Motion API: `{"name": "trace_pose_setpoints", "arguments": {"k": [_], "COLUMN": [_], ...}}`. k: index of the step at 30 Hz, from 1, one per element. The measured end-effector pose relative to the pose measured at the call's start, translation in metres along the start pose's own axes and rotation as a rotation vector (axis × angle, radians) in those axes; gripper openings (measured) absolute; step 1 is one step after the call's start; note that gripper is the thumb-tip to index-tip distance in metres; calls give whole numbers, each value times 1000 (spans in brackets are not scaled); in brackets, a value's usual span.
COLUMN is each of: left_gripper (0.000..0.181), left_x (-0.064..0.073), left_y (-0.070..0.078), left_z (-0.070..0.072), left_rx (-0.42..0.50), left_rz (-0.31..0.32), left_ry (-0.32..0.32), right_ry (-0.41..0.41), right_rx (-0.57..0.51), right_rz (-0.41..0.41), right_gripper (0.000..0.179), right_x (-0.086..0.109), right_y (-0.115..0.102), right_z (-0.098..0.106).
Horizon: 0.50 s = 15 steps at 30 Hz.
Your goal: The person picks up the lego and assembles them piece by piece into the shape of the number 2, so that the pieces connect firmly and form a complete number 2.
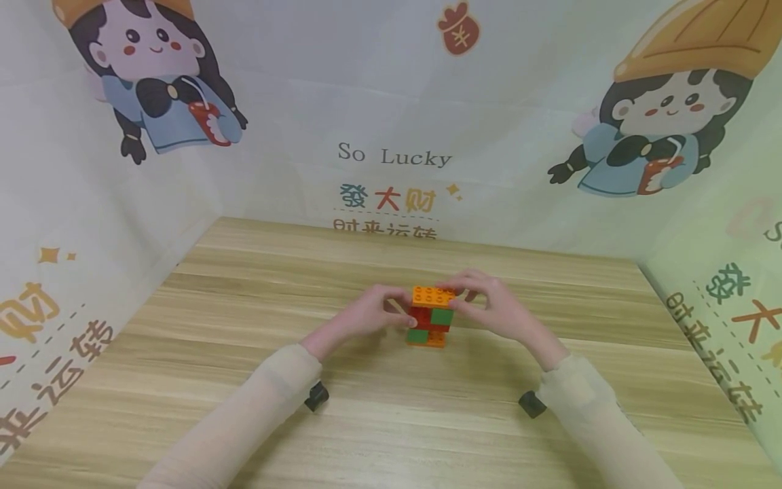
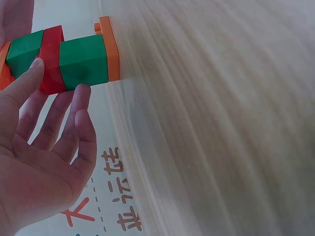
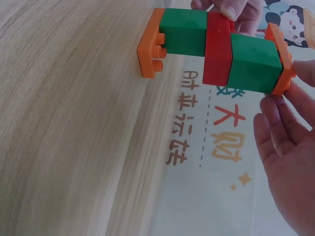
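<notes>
A stack of toy building bricks stands upright on the wooden table in the head view. Its top layer is an orange studded plate (image 1: pixel 432 297). Below that come an upper green brick (image 3: pixel 256 61), a red brick (image 3: pixel 217 49), a lower green brick (image 3: pixel 183 30) and an orange base plate (image 3: pixel 147 49) with bare studs showing. My left hand (image 1: pixel 375 312) grips the stack at the red brick, thumb on the near side and fingers behind. At the top right, my right hand (image 1: pixel 495 305) pinches the end of the orange top plate between thumb and fingers.
The wooden table (image 1: pixel 391 435) spreads around the stack. A printed cloth (image 1: pixel 391 102) with cartoon figures and lettering hangs behind it and along both sides. Small black devices (image 1: pixel 532 404) sit under both sleeved wrists.
</notes>
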State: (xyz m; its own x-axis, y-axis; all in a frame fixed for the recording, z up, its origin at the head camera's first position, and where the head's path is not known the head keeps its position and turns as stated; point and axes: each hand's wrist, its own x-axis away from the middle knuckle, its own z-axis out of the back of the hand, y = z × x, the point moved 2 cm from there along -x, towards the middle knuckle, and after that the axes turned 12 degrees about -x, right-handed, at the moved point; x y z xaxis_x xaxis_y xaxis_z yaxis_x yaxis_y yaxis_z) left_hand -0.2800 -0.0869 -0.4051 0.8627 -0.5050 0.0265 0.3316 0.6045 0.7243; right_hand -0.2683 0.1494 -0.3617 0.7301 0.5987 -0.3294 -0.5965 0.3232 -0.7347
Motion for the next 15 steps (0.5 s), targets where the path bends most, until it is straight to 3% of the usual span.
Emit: {"name": "trace_pose_setpoints", "arguments": {"k": [15], "left_gripper": [25], "left_x": [2], "left_y": [3], "left_z": [0], "left_rx": [-6], "left_rz": [18], "left_ry": [1], "right_ry": [9], "right_rx": [-7], "right_rz": [-17], "right_gripper": [31], "right_x": [2], "right_y": [1], "right_z": [0]}}
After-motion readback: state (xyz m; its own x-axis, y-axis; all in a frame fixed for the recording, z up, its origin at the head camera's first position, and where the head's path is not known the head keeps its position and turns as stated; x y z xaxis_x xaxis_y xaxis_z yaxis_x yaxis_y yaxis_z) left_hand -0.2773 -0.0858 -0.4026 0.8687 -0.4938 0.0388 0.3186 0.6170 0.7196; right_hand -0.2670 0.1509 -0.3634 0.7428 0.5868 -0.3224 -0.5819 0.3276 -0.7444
